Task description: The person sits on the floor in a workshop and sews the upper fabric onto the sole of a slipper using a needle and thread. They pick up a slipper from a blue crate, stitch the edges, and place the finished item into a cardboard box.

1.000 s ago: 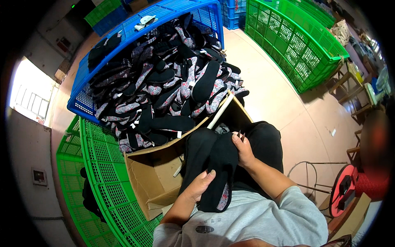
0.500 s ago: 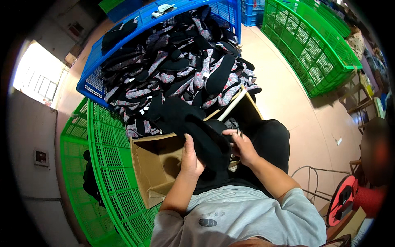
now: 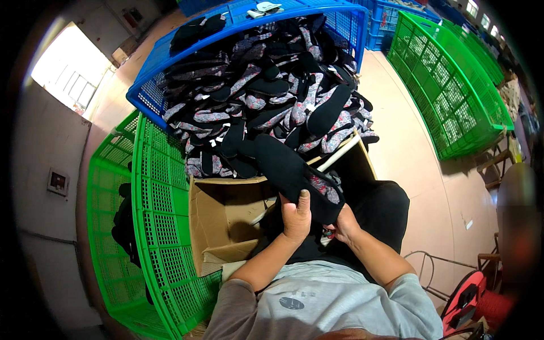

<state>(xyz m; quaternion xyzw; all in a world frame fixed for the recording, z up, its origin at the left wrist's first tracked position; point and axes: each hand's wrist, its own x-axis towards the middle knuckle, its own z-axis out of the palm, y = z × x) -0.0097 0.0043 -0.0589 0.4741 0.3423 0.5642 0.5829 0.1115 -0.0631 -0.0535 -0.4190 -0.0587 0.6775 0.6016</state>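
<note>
Black slipper (image 3: pixel 283 167) rests in the left hand (image 3: pixel 297 220), fingers clasped round it; at the right hand (image 3: pixel 344 225), fingers meet its near end, grip unclear. Over the lap (image 3: pixel 381 218), near the cardboard box (image 3: pixel 205 226), firm left-hand support seems wise.
</note>
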